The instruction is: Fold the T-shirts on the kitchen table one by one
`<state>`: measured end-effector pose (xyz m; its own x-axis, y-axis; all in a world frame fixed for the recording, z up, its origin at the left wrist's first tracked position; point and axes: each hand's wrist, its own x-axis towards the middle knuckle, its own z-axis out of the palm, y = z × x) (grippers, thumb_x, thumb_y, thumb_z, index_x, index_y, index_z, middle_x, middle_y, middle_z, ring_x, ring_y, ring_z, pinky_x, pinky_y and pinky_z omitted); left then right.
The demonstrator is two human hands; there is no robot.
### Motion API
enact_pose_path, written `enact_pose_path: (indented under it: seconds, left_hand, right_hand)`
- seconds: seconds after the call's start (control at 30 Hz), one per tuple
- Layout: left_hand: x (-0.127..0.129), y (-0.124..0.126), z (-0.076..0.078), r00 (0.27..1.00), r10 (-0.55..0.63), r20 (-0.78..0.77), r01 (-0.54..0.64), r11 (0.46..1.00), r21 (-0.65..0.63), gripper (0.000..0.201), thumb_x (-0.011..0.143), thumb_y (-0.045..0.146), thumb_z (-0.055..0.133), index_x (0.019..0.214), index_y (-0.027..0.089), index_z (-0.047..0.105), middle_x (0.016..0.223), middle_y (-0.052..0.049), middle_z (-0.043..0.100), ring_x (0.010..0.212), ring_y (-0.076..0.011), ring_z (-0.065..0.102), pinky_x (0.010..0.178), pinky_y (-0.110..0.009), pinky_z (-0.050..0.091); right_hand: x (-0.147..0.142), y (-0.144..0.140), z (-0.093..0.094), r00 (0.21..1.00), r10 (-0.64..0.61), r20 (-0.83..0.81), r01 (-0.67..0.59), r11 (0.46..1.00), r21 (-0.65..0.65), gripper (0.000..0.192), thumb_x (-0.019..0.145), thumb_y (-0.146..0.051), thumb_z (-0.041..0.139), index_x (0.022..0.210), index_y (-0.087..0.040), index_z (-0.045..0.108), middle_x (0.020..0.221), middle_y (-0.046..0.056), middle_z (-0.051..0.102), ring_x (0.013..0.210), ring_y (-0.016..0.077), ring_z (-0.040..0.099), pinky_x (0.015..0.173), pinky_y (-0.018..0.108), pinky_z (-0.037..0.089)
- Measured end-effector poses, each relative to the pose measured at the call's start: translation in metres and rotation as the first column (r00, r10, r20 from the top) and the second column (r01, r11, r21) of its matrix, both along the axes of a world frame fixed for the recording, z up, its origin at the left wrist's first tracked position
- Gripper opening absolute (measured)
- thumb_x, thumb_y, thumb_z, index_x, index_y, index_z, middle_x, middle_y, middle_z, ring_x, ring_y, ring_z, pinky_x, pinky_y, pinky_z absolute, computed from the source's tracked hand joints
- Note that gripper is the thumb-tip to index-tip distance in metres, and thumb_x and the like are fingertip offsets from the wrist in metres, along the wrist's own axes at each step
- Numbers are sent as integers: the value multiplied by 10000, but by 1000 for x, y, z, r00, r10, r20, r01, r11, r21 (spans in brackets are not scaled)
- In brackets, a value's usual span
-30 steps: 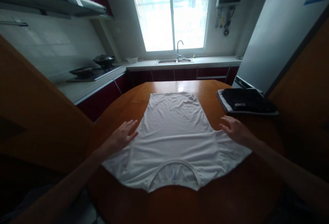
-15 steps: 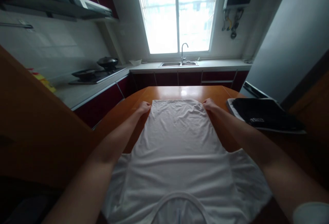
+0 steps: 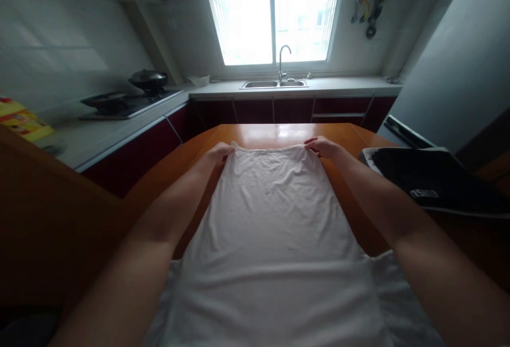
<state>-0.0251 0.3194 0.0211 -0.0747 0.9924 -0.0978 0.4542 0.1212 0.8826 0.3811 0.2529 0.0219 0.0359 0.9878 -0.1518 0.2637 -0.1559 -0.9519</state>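
Fingers of the left hand and the right hand are pinching the two far corners of the white T-shirt, closed on its hem just above the middle of the frame. That shirt is lying flat on the wooden table, running down to the lower edge. Doing this well is likely calling for both corners lifting together and level, so the hem is staying straight and the cloth is not bunching. Folded dark clothes are sitting at the right, well apart from the hem.
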Motion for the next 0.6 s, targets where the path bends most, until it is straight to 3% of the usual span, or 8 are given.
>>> enact_pose_path:
  seconds: [0.07,0.23,0.37,0.47,0.6]
  left_hand:
    - [-2,-3,5,999,4,32,-3,999,-41,294,633,293,855,790,153,649,636,-21,600,571,-180,599,555,-295,469]
    - [-2,-12,13,993,6,119,-2,1000,-28,382,606,309,879,865,160,642,746,-9,654,594,-134,606,591,-262,479]
    - [1,-13,14,990,-9,141,10,1000,-12,441,576,299,906,905,159,648,776,-10,669,624,-133,617,604,-251,477]
    - [1,-10,13,990,-10,140,11,1000,-5,427,598,282,901,917,158,646,762,-8,661,641,-135,620,609,-244,481]
    - [-1,-6,13,990,-21,141,20,1000,14,383,630,241,883,934,151,667,798,-24,680,677,-139,638,624,-240,505]
  right_hand:
    - [0,-1,1,998,-40,-51,40,999,-14,294,737,-121,766,1010,-116,656,635,5,608,563,136,561,566,278,472]
    - [-2,-5,6,985,-85,-149,99,991,93,409,732,-86,730,1130,-128,643,627,-36,594,573,103,530,568,217,442]
    - [0,0,10,986,-19,-167,35,995,96,451,700,-106,787,1131,-117,656,711,17,683,625,128,595,605,239,475]
    - [3,5,13,992,85,-92,-82,996,41,473,643,-111,861,1082,-123,683,794,63,732,668,159,637,613,256,490]
    - [8,18,23,974,131,182,-140,990,35,433,533,-54,922,923,-93,736,692,42,688,653,167,624,613,256,483]
